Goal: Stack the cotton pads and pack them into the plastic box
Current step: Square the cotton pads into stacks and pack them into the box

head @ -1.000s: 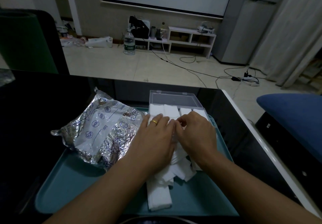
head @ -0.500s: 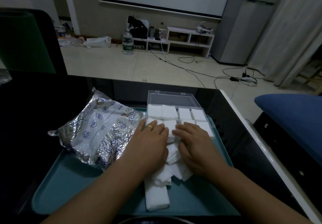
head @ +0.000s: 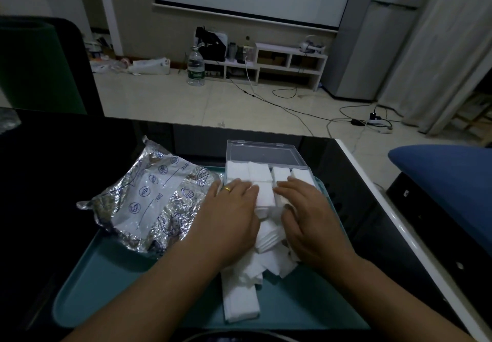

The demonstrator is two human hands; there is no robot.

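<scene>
1. We find the plastic box (head: pixel 267 167) at the far end of the tray (head: pixel 87 283) on the desk (head: pixel 53 155), its lid open and its back row already filled with cotton pads (head: pixel 259 172).
2. The left hand (head: pixel 231 213) and right hand (head: pixel 306 213) lie apart, flat on either side of a small stack (head: pixel 265 197), fingers pressing its flanks at the box's near edge.
3. We judge the step to be seating that stack; squeeze evenly and keep the edges square.
4. Loose pads (head: pixel 253 269) remain on the tray beside the foil bag (head: pixel 157 197).
</scene>
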